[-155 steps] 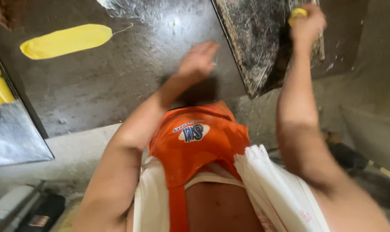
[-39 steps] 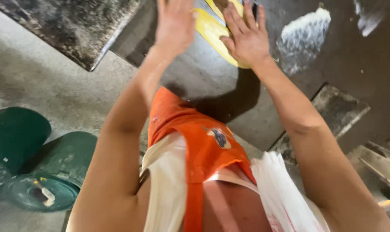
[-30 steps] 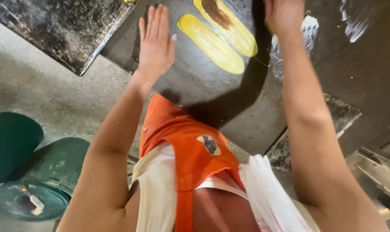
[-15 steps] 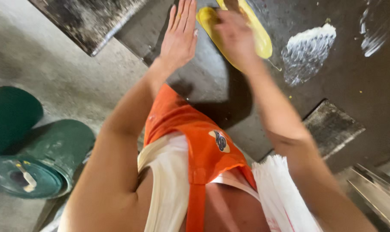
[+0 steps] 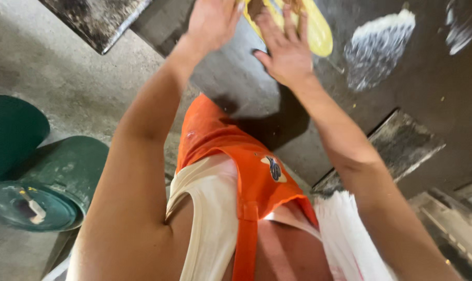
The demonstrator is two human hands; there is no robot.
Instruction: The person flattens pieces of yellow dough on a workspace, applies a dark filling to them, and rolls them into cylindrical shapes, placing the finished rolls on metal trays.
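Where both hands [image 5: 283, 47] press yellow dough [image 5: 314, 31], green bucket [image 5: 43, 187] nearby

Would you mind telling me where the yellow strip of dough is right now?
In the head view the yellow dough strip lies at the top edge on the dark worktop, under the fingertips of the right hand, with a white flour patch to its right.

Bakery workshop: floured worktable [image 5: 402, 67], dough [image 5: 316, 31]
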